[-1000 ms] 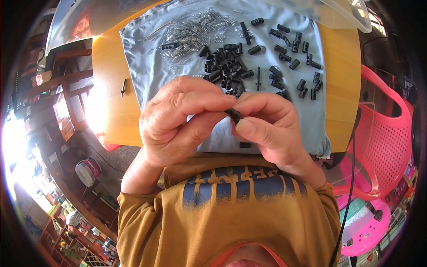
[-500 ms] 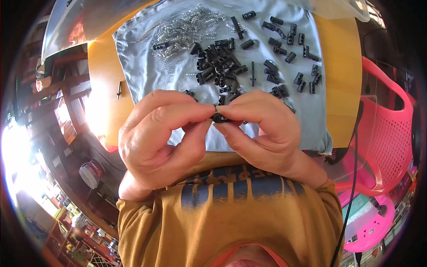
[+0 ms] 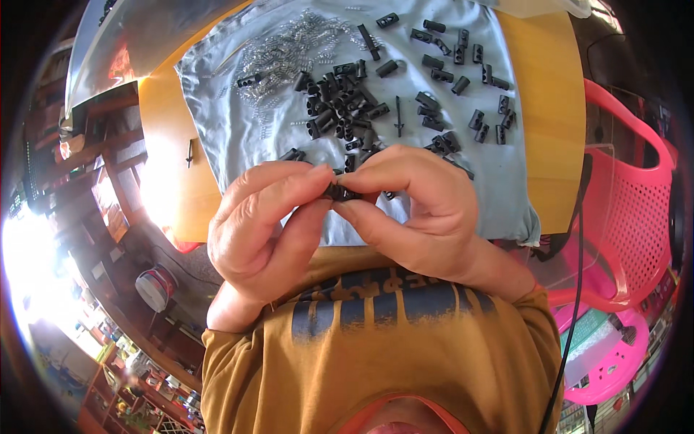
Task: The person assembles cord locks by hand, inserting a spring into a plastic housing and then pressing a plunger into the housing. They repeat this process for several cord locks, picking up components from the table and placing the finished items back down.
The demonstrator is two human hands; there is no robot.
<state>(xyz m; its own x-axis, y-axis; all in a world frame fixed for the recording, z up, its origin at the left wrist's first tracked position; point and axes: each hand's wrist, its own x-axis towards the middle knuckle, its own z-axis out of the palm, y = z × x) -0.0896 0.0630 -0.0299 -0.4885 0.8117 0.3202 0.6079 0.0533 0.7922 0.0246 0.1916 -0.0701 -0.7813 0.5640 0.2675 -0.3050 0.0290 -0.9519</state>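
Note:
A small black plastic cord lock (image 3: 341, 192) is pinched between both hands near the cloth's front edge. My left hand (image 3: 271, 220) grips its left side with thumb and forefinger. On the other side, my right hand (image 3: 426, 210) presses it the same way; the fingertips hide part of it. Just beyond lies a pile of black cylindrical cord-lock pieces (image 3: 343, 101), many showing holes. Behind that, to the left, is a heap of small silvery coil springs (image 3: 289, 50). More black cord locks (image 3: 459, 54) are scattered at the right. A thin black pin-like piece (image 3: 398, 117) lies between.
A pale blue cloth (image 3: 499, 195) covers much of the yellow wooden table (image 3: 549, 145). One slim black piece (image 3: 190, 152) rests on bare wood at the left. Clear plastic (image 3: 137, 43) borders the far left. A pink chair (image 3: 636, 217) stands right; a black cable (image 3: 577, 289) hangs nearby.
My left hand has shifted slightly right and its fingers have spread a little from the cord lock's end, showing more of it. The table scene has slid slightly left and up in view.

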